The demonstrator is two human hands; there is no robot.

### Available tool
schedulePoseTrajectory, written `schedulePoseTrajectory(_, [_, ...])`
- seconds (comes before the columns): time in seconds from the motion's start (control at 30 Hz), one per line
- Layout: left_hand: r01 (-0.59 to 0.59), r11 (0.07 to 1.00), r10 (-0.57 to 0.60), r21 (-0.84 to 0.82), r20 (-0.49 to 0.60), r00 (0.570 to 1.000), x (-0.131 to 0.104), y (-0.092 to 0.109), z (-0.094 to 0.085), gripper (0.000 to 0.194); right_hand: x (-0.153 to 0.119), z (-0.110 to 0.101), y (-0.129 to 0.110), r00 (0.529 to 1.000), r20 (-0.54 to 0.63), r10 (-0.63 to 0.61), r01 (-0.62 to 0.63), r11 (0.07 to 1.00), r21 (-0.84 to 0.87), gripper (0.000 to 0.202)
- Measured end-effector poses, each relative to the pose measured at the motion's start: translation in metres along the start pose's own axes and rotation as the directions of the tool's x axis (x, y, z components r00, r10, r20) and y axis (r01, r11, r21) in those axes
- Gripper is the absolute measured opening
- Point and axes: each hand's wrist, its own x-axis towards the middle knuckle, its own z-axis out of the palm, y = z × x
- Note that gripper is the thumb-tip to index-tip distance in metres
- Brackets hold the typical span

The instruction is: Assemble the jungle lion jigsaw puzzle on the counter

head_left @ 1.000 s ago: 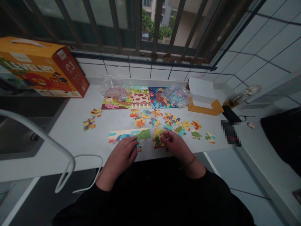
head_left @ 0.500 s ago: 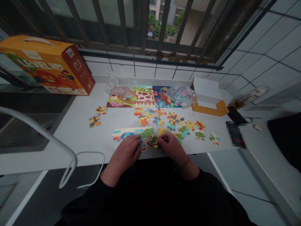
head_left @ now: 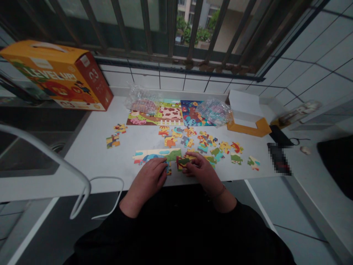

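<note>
The right hand [head_left: 202, 171] pinches a green-and-red puzzle piece [head_left: 180, 162] between thumb and fingers, at its ten o'clock; the piece sat aslant half a second ago and is now turned squarer, red edge toward nine o'clock, so it seems better aligned with the joined strip [head_left: 173, 154]; the left hand [head_left: 149, 173], fingers bent and close together, covers the strip's near edge, though I cannot tell whether it grips anything; most loose pieces [head_left: 170, 141] lie on the desk [head_left: 91, 158] from the held piece's eleven to three o'clock; beyond, toward twelve, picture boards [head_left: 172, 112] lie partly under plastic bags [head_left: 213, 111].
</note>
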Motion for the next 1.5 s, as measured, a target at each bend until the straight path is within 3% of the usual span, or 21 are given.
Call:
schedulePoseTrajectory(0.2, [0.005,1.000,-0.005,-0.012,-0.004,1.000,0.002,0.002,-0.002,0.025,0.002,-0.002,0.004,1.000,0.008,-0.027,0.028,0.998,-0.056,0.055])
schedulePoseTrajectory(0.3, [0.010,1.000,-0.010,-0.020,-0.001,1.000,0.002,0.002,-0.002,0.025,0.003,-0.003,0.009,0.997,-0.040,-0.065,0.057,0.984,-0.168,0.042])
schedulePoseTrajectory(0.4, [0.006,1.000,-0.006,-0.012,-0.006,1.000,0.001,0.001,0.000,0.024,0.004,-0.003,0.013,0.991,-0.095,-0.095,0.067,0.963,-0.259,0.041])
schedulePoseTrajectory(0.57, [-0.008,1.000,0.008,0.002,-0.007,1.000,0.000,0.000,0.000,0.024,0.001,0.002,0.007,0.997,-0.079,-0.027,0.027,1.000,-0.009,0.056])
schedulePoseTrajectory(0.67, [-0.008,1.000,0.008,0.009,-0.001,1.000,0.001,0.001,0.000,0.023,-0.001,0.005,0.002,1.000,-0.020,0.003,-0.002,1.000,0.030,0.066])
schedulePoseTrajectory(0.87, [-0.019,1.000,0.019,-0.001,-0.017,1.000,0.001,0.001,0.001,0.022,0.000,0.006,0.008,0.999,-0.035,0.001,-0.004,0.995,-0.105,0.042])
schedulePoseTrajectory(1.2, [-0.029,1.000,0.029,0.008,-0.027,0.999,-0.001,-0.002,0.004,0.023,0.002,0.010,0.013,0.979,-0.197,-0.046,-0.028,0.935,-0.355,0.036])
schedulePoseTrajectory(1.33, [-0.026,1.000,0.026,-0.009,-0.036,0.999,-0.002,-0.003,0.006,0.024,0.001,0.015,0.010,0.978,-0.200,-0.061,-0.041,0.880,-0.474,0.031])
schedulePoseTrajectory(1.5, [-0.030,0.999,0.030,-0.012,-0.029,0.999,-0.002,-0.005,0.007,0.022,0.002,0.012,0.010,0.988,-0.156,-0.007,-0.050,0.934,-0.354,0.032])
